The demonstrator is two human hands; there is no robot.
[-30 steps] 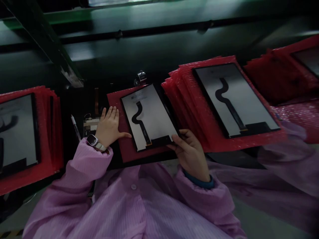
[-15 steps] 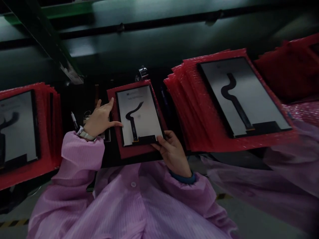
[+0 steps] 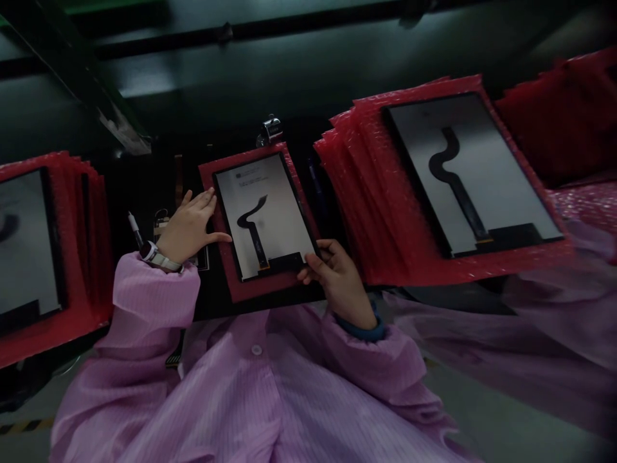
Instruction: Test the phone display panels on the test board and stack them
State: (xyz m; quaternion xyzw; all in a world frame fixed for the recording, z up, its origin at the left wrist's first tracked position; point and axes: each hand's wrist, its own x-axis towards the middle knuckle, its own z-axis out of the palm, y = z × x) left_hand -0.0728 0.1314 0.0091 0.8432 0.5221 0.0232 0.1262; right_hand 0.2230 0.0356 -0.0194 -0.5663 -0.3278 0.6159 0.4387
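Observation:
A display panel [image 3: 284,218] with a pale back and a curved black ribbon cable [image 3: 254,235] lies on a red foam sheet [image 3: 238,290] in front of me. My left hand [image 3: 187,225] is open at the left side, fingers stretched over the sheet's edge and thumb pointing to the panel's left edge. At the panel's lower right corner my right hand [image 3: 340,283] pinches the corner between thumb and fingers. Part of that corner is hidden by the fingers.
To the right stands a stack of red foam sheets [image 3: 380,212] with a larger-looking panel [image 3: 506,180] on top. Another red stack [image 3: 89,244] with a panel [image 3: 29,244] is at the left. A pen [image 3: 135,228], a blue pen [image 3: 315,177] and a small metal object [image 3: 270,130] lie nearby.
The panel's lower right corner has come down closer to the red sheet, with my right hand still at it. My left fingers have drawn closer together. The whole view has shifted slightly.

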